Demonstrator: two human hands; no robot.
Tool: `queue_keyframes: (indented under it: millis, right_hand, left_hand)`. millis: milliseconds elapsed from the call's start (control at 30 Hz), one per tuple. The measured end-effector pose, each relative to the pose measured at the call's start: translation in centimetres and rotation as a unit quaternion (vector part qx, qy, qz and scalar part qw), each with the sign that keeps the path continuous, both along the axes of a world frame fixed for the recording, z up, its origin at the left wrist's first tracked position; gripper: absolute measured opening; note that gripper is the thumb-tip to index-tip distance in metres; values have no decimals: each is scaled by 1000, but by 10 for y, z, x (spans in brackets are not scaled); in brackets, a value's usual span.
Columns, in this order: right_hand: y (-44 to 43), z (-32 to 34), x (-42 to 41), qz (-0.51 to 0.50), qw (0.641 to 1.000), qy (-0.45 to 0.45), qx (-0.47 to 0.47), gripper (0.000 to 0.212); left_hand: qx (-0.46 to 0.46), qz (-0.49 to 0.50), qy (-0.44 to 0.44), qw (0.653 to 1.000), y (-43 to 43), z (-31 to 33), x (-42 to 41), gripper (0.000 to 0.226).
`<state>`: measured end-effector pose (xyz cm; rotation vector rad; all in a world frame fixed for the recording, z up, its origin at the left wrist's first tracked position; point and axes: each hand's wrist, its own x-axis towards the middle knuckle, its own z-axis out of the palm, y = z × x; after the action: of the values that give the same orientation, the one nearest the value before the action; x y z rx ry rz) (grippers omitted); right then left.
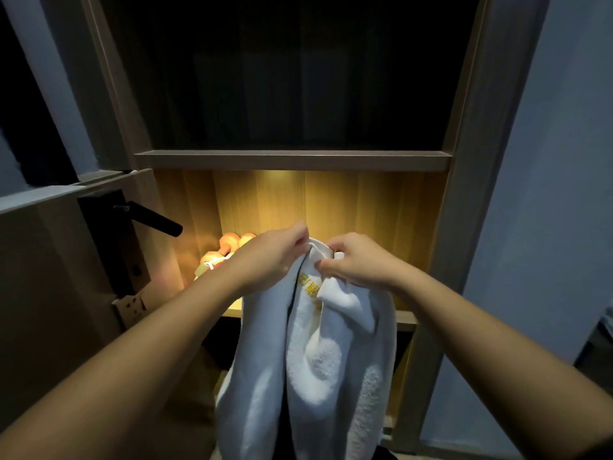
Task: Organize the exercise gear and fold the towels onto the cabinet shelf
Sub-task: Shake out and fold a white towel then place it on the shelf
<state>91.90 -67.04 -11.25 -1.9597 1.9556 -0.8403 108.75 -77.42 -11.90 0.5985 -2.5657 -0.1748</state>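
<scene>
A white towel (318, 360) with yellow embroidered lettering hangs in long folds in front of the cabinet. My left hand (272, 254) and my right hand (355, 260) pinch its top edge close together, at the height of the lit shelf (406, 316). On that shelf at the back left lie orange dumbbells (229, 245) with a white cord (212, 262) across them, partly hidden behind my left forearm. The towel covers most of the shelf's front edge.
A dark upper compartment sits above a wooden shelf board (292, 160). On the left, a door with a black lever handle (152, 218) stands close to the cabinet. A grey wall (547, 194) runs along the right side.
</scene>
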Motion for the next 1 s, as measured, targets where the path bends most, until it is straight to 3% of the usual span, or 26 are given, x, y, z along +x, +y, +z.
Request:
queue_keyframes:
  millis: [67, 333, 467, 633, 733, 867, 1000]
  right_hand:
    - [3, -1, 1, -14, 999, -5, -35, 21]
    - [15, 1, -18, -62, 994, -1, -91, 23]
    - [20, 7, -37, -95, 990, -21, -98, 26]
    - [20, 6, -50, -109, 991, -12, -71, 27]
    - [21, 7, -55, -130, 989, 17, -70, 29]
    - [21, 6, -53, -148, 986, 58, -40, 14]
    - [22, 4, -28, -65, 994, 86, -34, 70]
  left_hand:
    - [1, -4, 12, 1000, -4, -6, 5, 12]
    - [73, -7, -6, 997, -14, -49, 25, 45]
    - [104, 18, -49, 993, -24, -60, 40, 24]
    - [90, 41, 71, 993, -21, -53, 42, 22]
    - [71, 66, 97, 991, -20, -42, 39, 25]
    - [40, 62, 49, 996, -15, -17, 34, 22]
    - [-8, 30, -36, 999, 0, 2, 15, 17]
